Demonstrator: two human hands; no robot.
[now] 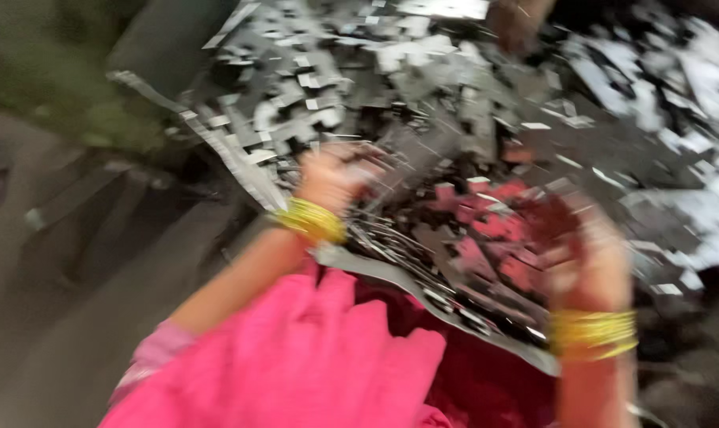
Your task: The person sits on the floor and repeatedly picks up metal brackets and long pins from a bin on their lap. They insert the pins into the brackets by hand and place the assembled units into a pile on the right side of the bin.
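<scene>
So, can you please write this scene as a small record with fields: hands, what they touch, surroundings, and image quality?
left hand: reaches into the metal pieces, yellow bangles on the wrist
right hand: at the near edge of the heap, also with yellow bangles; grip cannot be told
metal pieces: heap of flat grey, shiny scraps; some look red
clothing: pink cloth over the lap
image quality: strong motion blur, small details unclear
</scene>
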